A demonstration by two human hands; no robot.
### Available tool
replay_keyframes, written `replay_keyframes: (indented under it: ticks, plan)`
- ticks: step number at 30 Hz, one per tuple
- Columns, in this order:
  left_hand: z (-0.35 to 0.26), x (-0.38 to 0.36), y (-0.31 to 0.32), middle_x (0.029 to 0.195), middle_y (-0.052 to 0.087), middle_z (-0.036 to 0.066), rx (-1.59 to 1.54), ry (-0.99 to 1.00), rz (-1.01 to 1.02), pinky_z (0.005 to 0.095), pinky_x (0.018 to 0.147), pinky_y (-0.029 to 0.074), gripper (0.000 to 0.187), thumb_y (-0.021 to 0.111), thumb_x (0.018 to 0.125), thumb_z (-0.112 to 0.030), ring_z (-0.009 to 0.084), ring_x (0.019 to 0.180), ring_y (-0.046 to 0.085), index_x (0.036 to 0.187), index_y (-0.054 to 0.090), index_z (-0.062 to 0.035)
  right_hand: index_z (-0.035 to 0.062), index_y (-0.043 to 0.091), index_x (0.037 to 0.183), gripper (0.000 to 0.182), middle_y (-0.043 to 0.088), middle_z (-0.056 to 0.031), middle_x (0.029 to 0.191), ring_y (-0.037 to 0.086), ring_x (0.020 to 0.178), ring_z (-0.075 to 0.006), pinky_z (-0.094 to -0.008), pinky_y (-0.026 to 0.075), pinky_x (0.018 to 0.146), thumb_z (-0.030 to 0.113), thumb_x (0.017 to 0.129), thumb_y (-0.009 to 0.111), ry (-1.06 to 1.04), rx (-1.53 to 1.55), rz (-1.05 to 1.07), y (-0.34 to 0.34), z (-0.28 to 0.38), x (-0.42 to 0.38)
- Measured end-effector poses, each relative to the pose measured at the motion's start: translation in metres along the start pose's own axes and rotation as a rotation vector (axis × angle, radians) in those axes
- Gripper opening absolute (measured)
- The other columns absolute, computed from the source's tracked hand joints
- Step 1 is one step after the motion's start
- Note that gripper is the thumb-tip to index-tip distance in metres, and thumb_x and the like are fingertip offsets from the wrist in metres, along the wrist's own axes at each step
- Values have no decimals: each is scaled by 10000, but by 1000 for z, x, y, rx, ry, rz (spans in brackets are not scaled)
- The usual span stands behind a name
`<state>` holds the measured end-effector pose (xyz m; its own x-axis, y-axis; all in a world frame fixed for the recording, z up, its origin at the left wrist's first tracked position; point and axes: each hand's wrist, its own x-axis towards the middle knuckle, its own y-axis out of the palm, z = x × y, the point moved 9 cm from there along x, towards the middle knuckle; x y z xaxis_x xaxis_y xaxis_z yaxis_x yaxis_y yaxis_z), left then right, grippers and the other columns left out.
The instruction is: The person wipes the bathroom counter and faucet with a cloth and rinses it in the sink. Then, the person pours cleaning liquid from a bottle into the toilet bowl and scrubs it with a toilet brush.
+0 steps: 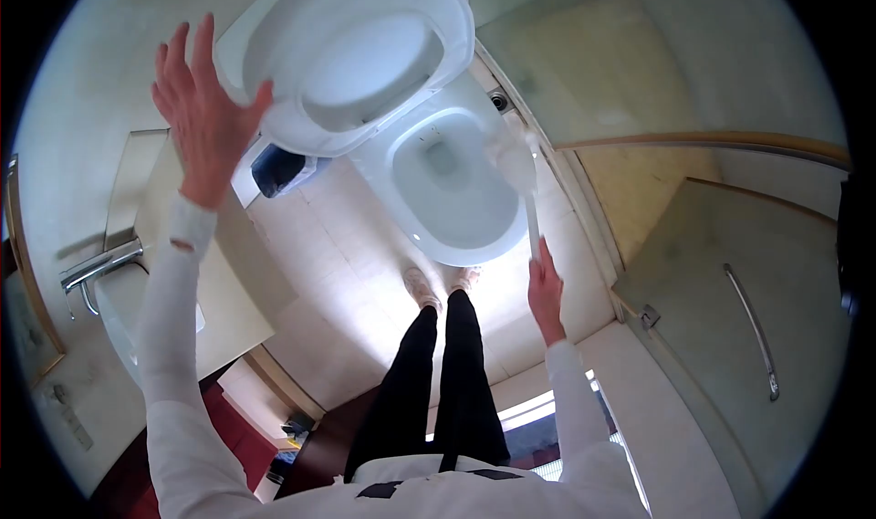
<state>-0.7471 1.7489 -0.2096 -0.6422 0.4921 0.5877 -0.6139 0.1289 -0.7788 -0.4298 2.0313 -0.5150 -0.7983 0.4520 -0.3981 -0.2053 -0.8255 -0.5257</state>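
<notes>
My left hand [205, 122] is raised with its fingers spread, holding nothing, beside the upright toilet seat and lid [452, 35]. In my right hand [546, 295] is the handle of a white toilet brush [531, 213], the fingers wrapped round it. The brush's pale head is blurred and shows over the right rim of the white toilet bowl [456, 186]. A few small brownish marks lie on the inner back wall of the bowl, above the water.
A dark bin [276, 170] with a bag stands left of the toilet. At the left are a sink [119, 314] and chrome faucet [100, 263]. A glass shower door [730, 309] with a metal handle [753, 332] is at the right. A floor drain [499, 101] lies behind the bowl.
</notes>
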Motion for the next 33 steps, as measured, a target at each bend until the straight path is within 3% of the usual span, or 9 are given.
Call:
replay_keyframes:
  ticks: [3, 9, 16, 17, 19, 25, 27, 29, 33]
  plan:
    - [37, 18, 20, 1296, 322, 167, 94, -63, -40, 526, 917, 280, 915, 776, 566, -399, 399, 1174, 318, 1321, 312, -169, 117, 394, 1297, 421, 613, -199, 889, 598, 724, -368, -423, 460, 604, 185, 883, 428, -170, -66, -71, 32, 42, 67]
    - [19, 5, 2, 1272, 346, 191, -86, -16, -75, 475, 948, 273, 930, 756, 605, -455, 374, 1183, 312, 1319, 295, -80, 170, 244, 1372, 508, 609, -213, 755, 574, 634, -392, -480, 447, 614, 183, 887, 396, 39, -102, -28, 167, 66, 87]
    - [8, -121, -9, 1318, 298, 247, -416, -30, 251, 466, 997, 266, 674, 670, 756, -252, 409, 1224, 291, 1291, 334, -18, 193, 260, 1371, 503, 375, -169, 1326, 375, 1197, -385, -429, 376, 933, 162, 891, 408, -181, -306, -83, 227, 60, -8]
    - [9, -149, -9, 1347, 268, 240, -476, -10, 386, 448, 1016, 254, 671, 664, 762, -221, 397, 1261, 252, 1300, 319, -15, 191, 280, 1366, 489, 524, -184, 1150, 550, 982, -356, -433, 459, 770, 168, 894, 406, -363, -346, -345, 198, 64, 4]
    - [11, -201, -11, 1347, 267, 247, -539, 75, 610, 462, 1003, 275, 619, 657, 757, -197, 414, 1241, 289, 1284, 369, -48, 156, 313, 1347, 470, 560, -174, 601, 547, 467, -288, -433, 393, 430, 168, 889, 416, 0, -108, -151, 162, 37, 59]
    - [27, -283, -17, 1286, 358, 230, -708, 64, 902, 484, 969, 308, 566, 675, 724, -199, 432, 1183, 345, 1228, 452, -73, 168, 273, 1358, 489, 595, -218, 685, 586, 647, -381, -499, 439, 617, 164, 888, 409, 24, -55, -100, 208, 78, 52]
    - [23, -281, -19, 1269, 380, 221, -678, 113, 873, 472, 939, 327, 539, 650, 740, -229, 411, 1165, 371, 1220, 460, -74, 155, 269, 1361, 498, 581, -216, 672, 582, 628, -374, -504, 424, 606, 138, 885, 415, -472, -146, -477, 230, 96, -7]
    - [20, -283, -19, 1253, 401, 213, -650, 164, 846, 460, 909, 346, 516, 626, 756, -259, 389, 1146, 397, 1211, 467, -75, 129, 276, 1364, 488, 565, -185, 687, 570, 623, -301, -411, 422, 592, 135, 894, 406, -22, 32, 109, 255, 78, -40]
    - [20, -288, -18, 1188, 468, 179, -610, 228, 772, 422, 832, 359, 480, 547, 789, -337, 336, 1082, 461, 1174, 493, -57, 127, 316, 1354, 466, 504, -95, 603, 503, 546, -179, -327, 414, 542, 151, 900, 419, 58, 236, 135, 247, 87, -60]
